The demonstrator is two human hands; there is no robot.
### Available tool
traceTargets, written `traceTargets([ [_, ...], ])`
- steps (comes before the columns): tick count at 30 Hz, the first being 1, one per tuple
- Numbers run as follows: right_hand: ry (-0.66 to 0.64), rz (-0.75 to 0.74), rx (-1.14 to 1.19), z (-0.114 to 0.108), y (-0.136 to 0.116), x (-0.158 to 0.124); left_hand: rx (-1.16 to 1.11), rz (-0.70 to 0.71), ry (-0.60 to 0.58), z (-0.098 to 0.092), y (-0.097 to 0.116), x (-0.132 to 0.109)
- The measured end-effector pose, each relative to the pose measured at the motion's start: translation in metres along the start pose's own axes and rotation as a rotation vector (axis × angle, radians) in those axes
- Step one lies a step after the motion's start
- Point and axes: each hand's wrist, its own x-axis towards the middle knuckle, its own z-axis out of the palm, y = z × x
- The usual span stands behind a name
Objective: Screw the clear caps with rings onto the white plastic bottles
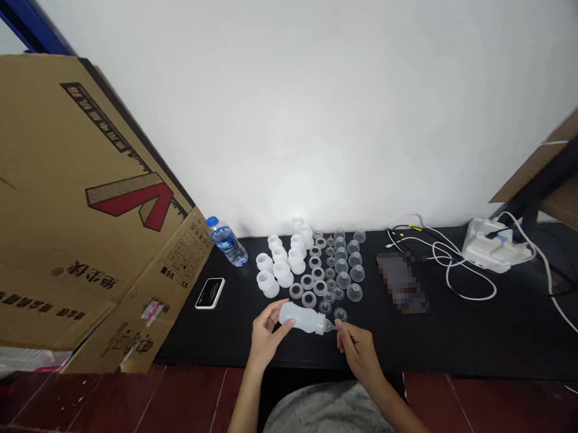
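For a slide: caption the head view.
Left hand holds a plastic bottle, right hand at its tip, above a black table.

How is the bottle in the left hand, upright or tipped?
Tipped: the plastic bottle lies nearly level in the left hand, its narrow tip toward the right hand.

Left forearm (243, 400) and right forearm (399, 411) angled inward from lower edge. Left hand (269, 339) curled, fingers (277, 312) closed forward. Right hand (359, 355) raised, fingertips (340, 329) pinched, near left hand.
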Motion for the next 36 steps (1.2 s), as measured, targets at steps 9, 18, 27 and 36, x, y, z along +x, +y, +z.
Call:
traceTargets([
  [9, 0.016, -0.037, -0.001, -0.0029, -0.0082, 0.0013, -0.012, 0.004, 0.007, -0.0002, -0.0003, -0.0002],
  [18, -0.044, -0.03, 0.023, -0.0054, -0.0048, 0.0014, 0.002, 0.004, 0.013, -0.0008, -0.002, -0.0006],
  [27, 0.011, -0.059, -0.042, -0.0003, -0.0002, 0.0026, 0.006, -0.014, -0.041, 0.0008, 0.0024, -0.0021],
  [36, 0.055, -0.01, -0.015, -0.001, -0.0044, 0.0011, 0.006, 0.004, -0.005, 0.0022, 0.003, -0.0013],
])
